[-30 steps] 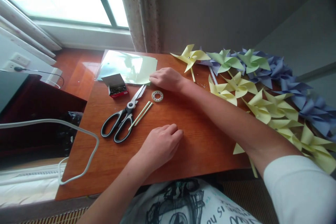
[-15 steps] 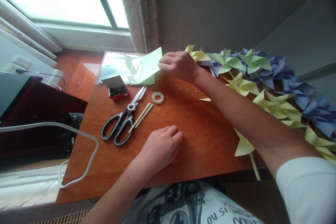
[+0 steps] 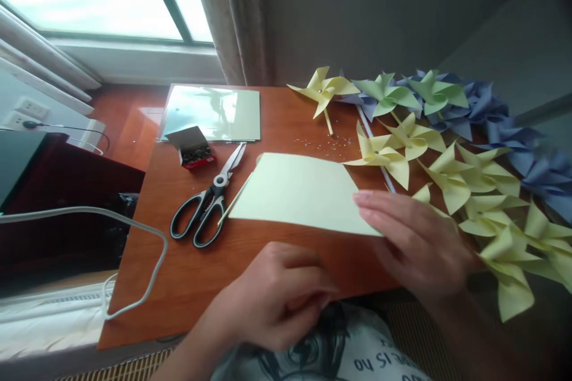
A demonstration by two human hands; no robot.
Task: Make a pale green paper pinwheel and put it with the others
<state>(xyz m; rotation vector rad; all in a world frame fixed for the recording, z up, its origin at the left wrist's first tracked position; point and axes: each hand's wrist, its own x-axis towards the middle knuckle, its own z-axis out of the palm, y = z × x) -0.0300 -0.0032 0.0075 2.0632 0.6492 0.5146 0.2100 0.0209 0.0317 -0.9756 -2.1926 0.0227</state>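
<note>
Here the pale green sheet of paper (image 3: 299,193) lies flat on the wooden table (image 3: 187,274), in the middle, with its long side running left to right in front of the person. The right hand (image 3: 413,238) is at the right near corner of the sheet; its fingers (image 3: 373,205) are stretched out and lie over the paper edge, and the thumb is not visible, so it is not sure if the hand pinches the corner or only presses on it. The left hand (image 3: 277,297) is loosely curled, holds nothing, and rests at the near edge of the table, just below the sheet and apart from it. So the sheet extends away to the left from the right hand, and the right hand is the one in contact.

The left edge of the sheet covers part of a thin stick (image 3: 235,199), which lies beside the scissors (image 3: 208,199). Farther back are a small open box (image 3: 192,149) and a stack of sheets (image 3: 210,113). Many paper pinwheels (image 3: 447,149), yellow, green and blue, are on the right side.
</note>
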